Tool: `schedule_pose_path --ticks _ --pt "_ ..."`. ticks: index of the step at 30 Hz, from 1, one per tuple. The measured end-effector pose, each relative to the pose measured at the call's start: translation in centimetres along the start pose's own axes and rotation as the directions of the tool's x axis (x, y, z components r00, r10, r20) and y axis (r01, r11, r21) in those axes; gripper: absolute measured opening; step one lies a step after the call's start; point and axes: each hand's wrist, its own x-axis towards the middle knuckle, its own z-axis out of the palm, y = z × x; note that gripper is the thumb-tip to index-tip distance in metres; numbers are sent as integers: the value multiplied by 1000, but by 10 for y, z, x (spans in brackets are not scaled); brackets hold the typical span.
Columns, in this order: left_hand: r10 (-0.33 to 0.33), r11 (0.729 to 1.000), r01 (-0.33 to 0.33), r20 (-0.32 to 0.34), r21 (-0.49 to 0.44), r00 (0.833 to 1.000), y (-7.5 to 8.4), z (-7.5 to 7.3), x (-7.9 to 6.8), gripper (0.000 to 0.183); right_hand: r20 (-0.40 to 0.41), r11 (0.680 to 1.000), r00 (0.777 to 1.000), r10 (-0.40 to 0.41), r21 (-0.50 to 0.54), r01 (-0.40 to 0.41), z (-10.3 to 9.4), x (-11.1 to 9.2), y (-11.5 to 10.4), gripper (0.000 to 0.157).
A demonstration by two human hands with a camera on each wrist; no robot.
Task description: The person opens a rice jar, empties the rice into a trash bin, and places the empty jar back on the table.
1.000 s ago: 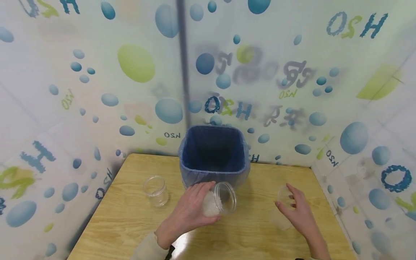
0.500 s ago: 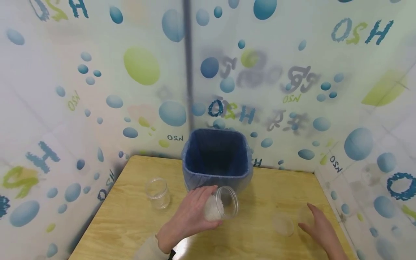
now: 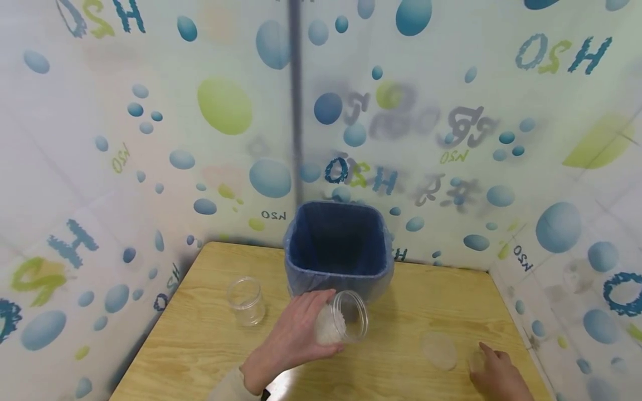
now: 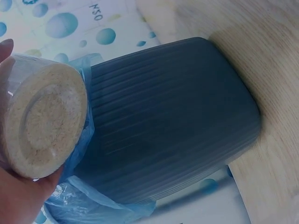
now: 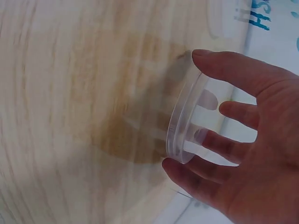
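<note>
My left hand [image 3: 296, 331] grips a clear jar [image 3: 357, 316] holding white grains, tipped sideways with its mouth to the right, in front of the bin. The left wrist view shows the jar's round base [image 4: 49, 119], with pale grains packed against it. Low on the right, my right hand [image 3: 500, 377] holds a clear round lid [image 5: 180, 121] by its rim between thumb and fingers, the lid on edge close to the table. Another clear disc-shaped lid [image 3: 439, 351] lies flat on the table to the left of that hand.
A dark bin with a blue plastic liner [image 3: 338, 280] stands at the back middle of the wooden table [image 3: 200, 345]. Left of it is a second clear jar [image 3: 247, 303], upright. Patterned walls [image 3: 225, 106] enclose the back and sides.
My right hand has moved right and nearer to me with the lid, away from the lid lying flat. My left hand keeps the jar tipped in about the same place. The head view has shifted slightly.
</note>
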Motion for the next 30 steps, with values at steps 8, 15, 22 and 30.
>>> schedule_pose_path --ticks 8,15,22,30 --pt "0 1000 0 -3 -3 1000 -1 -1 0 106 -40 997 996 -78 -31 77 5 0 6 98" --pt "-2 1000 2 5 4 1000 -1 -1 0 105 -9 997 997 -74 -15 74 6 1 9 105" --pt "-1 1000 1 13 -3 1000 -1 -1 2 105 -1 996 997 -82 -25 82 1 -1 9 102" --pt "8 1000 -8 6 1 1000 -1 -1 4 104 -140 987 978 -157 -11 157 -35 -19 -31 75"
